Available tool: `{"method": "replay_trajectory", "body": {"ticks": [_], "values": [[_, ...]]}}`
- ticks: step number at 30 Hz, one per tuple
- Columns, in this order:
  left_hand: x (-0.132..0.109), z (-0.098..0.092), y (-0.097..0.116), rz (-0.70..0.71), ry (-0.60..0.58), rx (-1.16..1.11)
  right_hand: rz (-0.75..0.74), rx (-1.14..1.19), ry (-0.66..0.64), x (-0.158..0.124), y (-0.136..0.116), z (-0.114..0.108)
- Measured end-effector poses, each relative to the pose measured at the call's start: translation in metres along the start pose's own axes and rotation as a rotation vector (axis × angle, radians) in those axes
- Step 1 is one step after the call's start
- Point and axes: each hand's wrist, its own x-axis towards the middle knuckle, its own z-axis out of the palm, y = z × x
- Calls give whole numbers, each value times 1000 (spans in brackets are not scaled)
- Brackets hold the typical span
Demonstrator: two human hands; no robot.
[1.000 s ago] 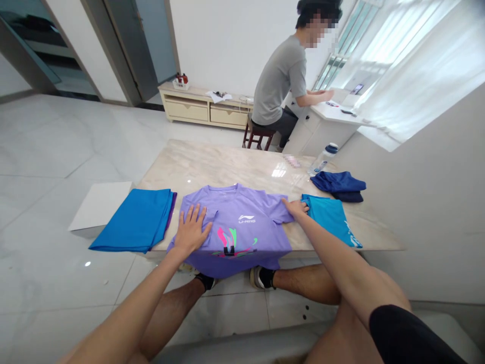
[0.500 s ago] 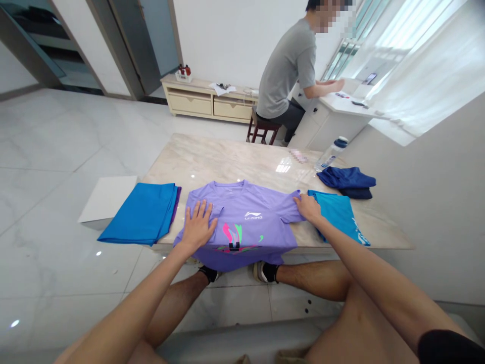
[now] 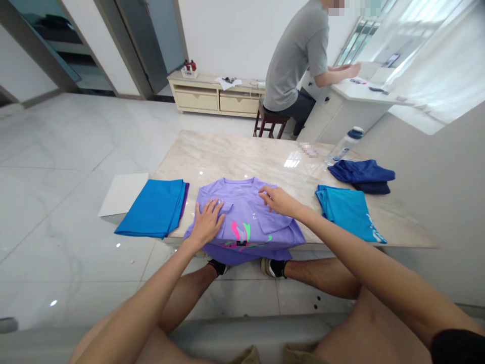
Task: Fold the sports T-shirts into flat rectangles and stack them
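A purple T-shirt (image 3: 242, 205) lies on the stone-topped table, its neckline away from me and its hem hanging over the near edge. Pink and green print shows on its front. My left hand (image 3: 206, 221) rests open on the shirt's left side, fingers spread, beside a sleeve folded inward. My right hand (image 3: 282, 201) is over the upper right of the shirt, fingers loosely bent and apart. Under it the right sleeve lies folded across the chest, covering most of the white logo. No cloth shows pinched in the right fingers.
Folded blue cloth (image 3: 155, 207) lies on the left, overhanging a white box (image 3: 123, 194). On the right are a light-blue folded garment (image 3: 346, 212), dark-blue clothes (image 3: 361, 174) and a bottle (image 3: 344, 146). A person in grey (image 3: 297, 55) sits on a stool (image 3: 271, 119) beyond the table (image 3: 227, 151).
My right hand has moved left, bringing the right sleeve inward over the chest, and its grip has loosened. The left hand stays flat on the shirt. The view has shifted slightly.
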Motion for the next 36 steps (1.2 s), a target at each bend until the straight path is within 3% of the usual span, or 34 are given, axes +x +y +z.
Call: {"method": "replay_trajectory", "body": {"ticks": [5,8,13,18,22,26,31,36], "values": [[32,-24,-49,2,99,-113,-63,-159,56,30,54,2],[69,-31,-79,-173,65,-87,-38,-183,24,54,92,0],[124,-29,-106,-423,-194,-158,65,-187,-51,93,126,-2],[142,-31,-114,-345,-496,-286,117,-117,-294,107,137,-4],[131,-39,-102,-262,-563,-210,72,-128,-395,90,129,-6],[106,-58,-72,-214,-472,-248,45,-171,-276,55,106,-16],[74,-113,-22,-146,-395,-316,15,-221,-109,5,73,-54],[59,-170,19,-48,-450,-383,-32,-239,-109,-34,45,-95]]}}
